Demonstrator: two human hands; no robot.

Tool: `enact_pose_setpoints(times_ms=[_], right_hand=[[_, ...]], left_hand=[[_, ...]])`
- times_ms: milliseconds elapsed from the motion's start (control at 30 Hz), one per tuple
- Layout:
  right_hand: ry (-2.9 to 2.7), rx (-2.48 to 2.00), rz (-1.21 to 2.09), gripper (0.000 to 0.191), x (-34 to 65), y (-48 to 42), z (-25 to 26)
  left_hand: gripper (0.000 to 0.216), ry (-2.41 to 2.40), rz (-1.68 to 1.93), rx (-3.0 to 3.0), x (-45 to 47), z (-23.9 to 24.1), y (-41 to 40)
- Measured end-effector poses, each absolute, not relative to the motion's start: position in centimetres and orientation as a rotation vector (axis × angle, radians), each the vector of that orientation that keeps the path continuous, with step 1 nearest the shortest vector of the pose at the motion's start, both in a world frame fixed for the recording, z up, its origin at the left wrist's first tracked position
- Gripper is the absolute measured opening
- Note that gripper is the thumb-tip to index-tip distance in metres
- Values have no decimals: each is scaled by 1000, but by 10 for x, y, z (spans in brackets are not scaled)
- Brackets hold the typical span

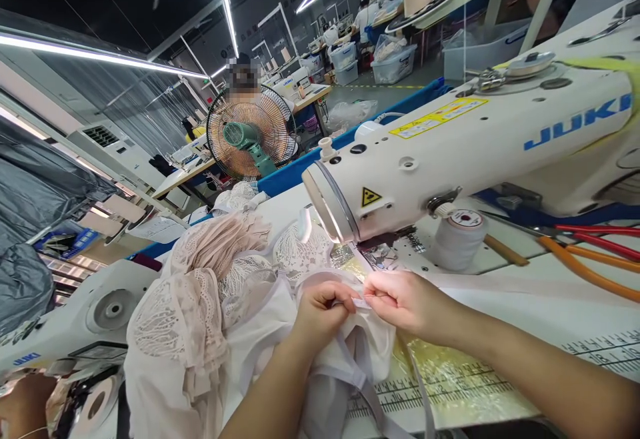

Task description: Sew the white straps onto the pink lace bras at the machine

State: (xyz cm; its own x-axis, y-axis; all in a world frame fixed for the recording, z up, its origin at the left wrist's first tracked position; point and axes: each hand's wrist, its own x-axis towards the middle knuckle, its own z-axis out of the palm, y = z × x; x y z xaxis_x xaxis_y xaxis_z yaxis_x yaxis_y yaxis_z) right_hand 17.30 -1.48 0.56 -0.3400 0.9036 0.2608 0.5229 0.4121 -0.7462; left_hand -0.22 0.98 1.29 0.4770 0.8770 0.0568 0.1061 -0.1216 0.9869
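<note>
My left hand [327, 309] pinches the edge of a white lace bra [303, 252] just in front of the sewing machine [445, 146]. Close beside it, my right hand [395, 299] is closed on the same edge, where a narrow pale strip runs up toward the needle area. The fingertips nearly meet, and the machine head hides part of the needle area. White cloth and loose straps [370, 399] hang down below both hands. Left of them lies a heap of pale pink lace bras [185, 306].
A thread cone [457, 239] stands by the machine's arm, with orange-handled scissors [585, 266] and red-handled ones [600, 236] to the right. A second sewing machine [95, 312] and another person's hand [27, 402] are at lower left. A large fan [250, 132] stands behind the table.
</note>
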Motion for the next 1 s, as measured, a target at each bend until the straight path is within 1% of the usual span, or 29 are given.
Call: enact_pose_setpoints(times_ms=[200, 667, 1000], right_hand=[[-1989, -1204, 706, 20, 171, -15, 5], [-2015, -1191, 714, 17, 174, -14, 5], [-2049, -1167, 705, 16, 176, -14, 6]], left_hand=[[15, 880, 840, 1617, -2, 11, 10], [23, 846, 913, 1851, -4, 9, 10], [24, 809, 940, 1915, -6, 8, 10]])
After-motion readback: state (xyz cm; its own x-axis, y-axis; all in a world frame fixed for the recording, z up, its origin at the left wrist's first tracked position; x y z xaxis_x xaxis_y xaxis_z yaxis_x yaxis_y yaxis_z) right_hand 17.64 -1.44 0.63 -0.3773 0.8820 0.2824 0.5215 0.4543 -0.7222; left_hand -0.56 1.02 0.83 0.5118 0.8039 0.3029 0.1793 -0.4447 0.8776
